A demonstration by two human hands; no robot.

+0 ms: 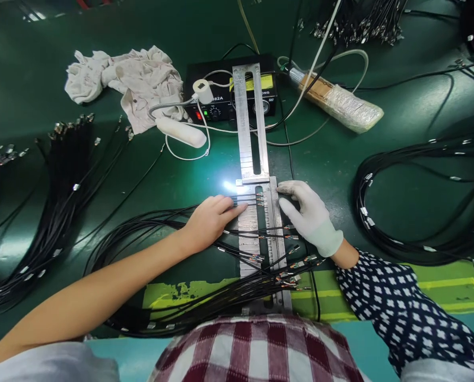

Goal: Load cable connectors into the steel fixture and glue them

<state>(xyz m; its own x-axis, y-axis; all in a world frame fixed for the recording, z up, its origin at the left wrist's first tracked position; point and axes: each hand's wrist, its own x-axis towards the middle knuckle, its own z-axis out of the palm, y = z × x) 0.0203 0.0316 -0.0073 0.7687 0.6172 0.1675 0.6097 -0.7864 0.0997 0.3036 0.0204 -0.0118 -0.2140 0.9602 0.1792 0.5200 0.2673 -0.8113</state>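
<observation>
While the bare left hand (207, 223) bends its fingers close together over thin black cables (149, 225) on the slotted metal plate (249, 233), whether it pinches any cannot be told. Toward 3 o'clock, the right hand (310, 217), in a knitted white glove, holds thumb and fingers apart, fingertips at the plate's straight edge. The cables, smooth and glossy, cross the plate at its centre, bare connectors pointing to 3 o'clock, their loops sweeping round to 7 o'clock. At 12 o'clock a long, scuffed metal frame (243, 122) with a narrow slot stands before a black box (213, 71); its front reads "82A", the first character unclear, and "ONG", the start hidden. A yellow label (266, 82) there has print too small to read. Crumpled, stained white cloth (141, 74) lies at 11 o'clock, near a smooth white oval piece (181, 132). At 1 o'clock rests a brown handle (316, 91) wrapped in shiny clear plastic. More cables hang in a straight bundle (68, 164) toward 10 o'clock and a round coil (364, 201) at 3 o'clock, both dotted with small white tags.
</observation>
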